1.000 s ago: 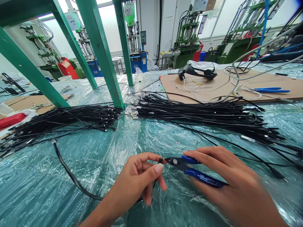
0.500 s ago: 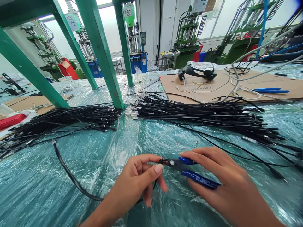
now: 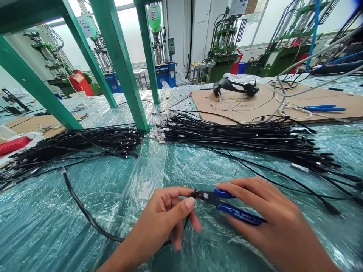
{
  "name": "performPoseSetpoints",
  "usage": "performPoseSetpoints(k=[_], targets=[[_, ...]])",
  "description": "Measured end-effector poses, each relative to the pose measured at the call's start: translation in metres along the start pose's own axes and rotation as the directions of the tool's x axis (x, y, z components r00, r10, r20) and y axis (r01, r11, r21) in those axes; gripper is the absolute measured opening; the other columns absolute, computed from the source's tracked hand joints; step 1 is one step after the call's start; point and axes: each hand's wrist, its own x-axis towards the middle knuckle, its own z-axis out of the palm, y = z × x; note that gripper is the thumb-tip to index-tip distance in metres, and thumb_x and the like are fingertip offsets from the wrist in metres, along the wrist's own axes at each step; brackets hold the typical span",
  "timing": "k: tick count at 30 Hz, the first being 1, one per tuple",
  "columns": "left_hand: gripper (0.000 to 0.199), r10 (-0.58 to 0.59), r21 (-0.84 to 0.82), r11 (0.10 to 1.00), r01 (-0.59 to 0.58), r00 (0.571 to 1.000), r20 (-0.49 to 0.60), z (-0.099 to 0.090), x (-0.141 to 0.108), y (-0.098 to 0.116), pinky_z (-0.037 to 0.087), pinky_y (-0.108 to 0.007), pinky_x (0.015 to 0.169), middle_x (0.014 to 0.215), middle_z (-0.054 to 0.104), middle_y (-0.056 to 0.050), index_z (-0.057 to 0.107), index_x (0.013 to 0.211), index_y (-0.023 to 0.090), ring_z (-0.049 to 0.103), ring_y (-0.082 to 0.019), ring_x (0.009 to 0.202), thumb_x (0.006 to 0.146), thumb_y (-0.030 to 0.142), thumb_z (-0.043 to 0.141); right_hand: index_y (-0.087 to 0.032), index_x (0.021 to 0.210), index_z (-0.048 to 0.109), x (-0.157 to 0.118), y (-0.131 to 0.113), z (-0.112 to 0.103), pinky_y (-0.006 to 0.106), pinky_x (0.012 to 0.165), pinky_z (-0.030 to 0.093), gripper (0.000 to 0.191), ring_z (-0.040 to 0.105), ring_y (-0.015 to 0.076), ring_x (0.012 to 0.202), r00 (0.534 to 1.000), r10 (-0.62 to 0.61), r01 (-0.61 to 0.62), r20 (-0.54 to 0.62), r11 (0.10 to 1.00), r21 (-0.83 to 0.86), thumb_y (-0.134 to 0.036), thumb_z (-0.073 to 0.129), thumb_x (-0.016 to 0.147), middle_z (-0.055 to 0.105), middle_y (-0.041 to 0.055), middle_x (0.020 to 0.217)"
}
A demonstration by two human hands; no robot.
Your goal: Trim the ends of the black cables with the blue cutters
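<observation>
Between thumb and index finger, my left hand (image 3: 170,213) pinches the end of a black cable (image 3: 87,215), which runs under the hand and curves up to the left to a pale connector. My right hand (image 3: 269,215) is wrapped round the blue handles of the cutting pliers (image 3: 241,214). The pliers' jaws point left and touch the cable end at my left fingertips. Whether the jaws are fully closed on it is too small to tell.
Behind my hands lie a right bundle of black cables (image 3: 232,134) and a left bundle (image 3: 85,141). Green posts (image 3: 121,56) rise between them. A cardboard sheet (image 3: 312,98) carries a black headset (image 3: 235,87) and other blue-handled pliers (image 3: 324,108). Plastic film covers the table.
Hardly anything differs: both hands, the cable end and the pliers keep nearly the same place, with only a very slight shift.
</observation>
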Motion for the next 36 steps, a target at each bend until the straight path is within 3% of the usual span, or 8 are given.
performPoseSetpoints(k=[20, 36], targets=[[0.036, -0.022, -0.036, 0.999, 0.021, 0.999, -0.039, 0.0005, 0.0014, -0.0005, 0.031, -0.013, 0.035, 0.064, 0.071, -0.002, 0.063, 0.1, 0.014, 0.044, -0.002, 0.031, 0.084, 0.045, 0.066, -0.025, 0.106, 0.063, -0.0041, -0.0009, 0.0034, 0.036, 0.07, 0.053, 0.026, 0.064, 0.0202, 0.083, 1.0, 0.011, -0.011, 0.015, 1.0, -0.015, -0.024, 0.058, 0.081, 0.067, 0.0042, 0.093], [0.033, -0.013, -0.033, 0.999, 0.011, 0.998, -0.058, 0.001, 0.0018, -0.0018, 0.031, -0.012, 0.035, 0.063, 0.071, -0.002, 0.063, 0.1, 0.013, 0.045, -0.002, 0.031, 0.084, 0.042, 0.067, -0.024, 0.103, 0.063, 0.0012, -0.0008, 0.0009, 0.031, 0.066, 0.054, 0.021, 0.065, 0.0171, 0.078, 0.999, -0.033, 0.033, 0.009, 0.999, -0.025, -0.021, 0.057, 0.083, 0.068, 0.0028, 0.088]])
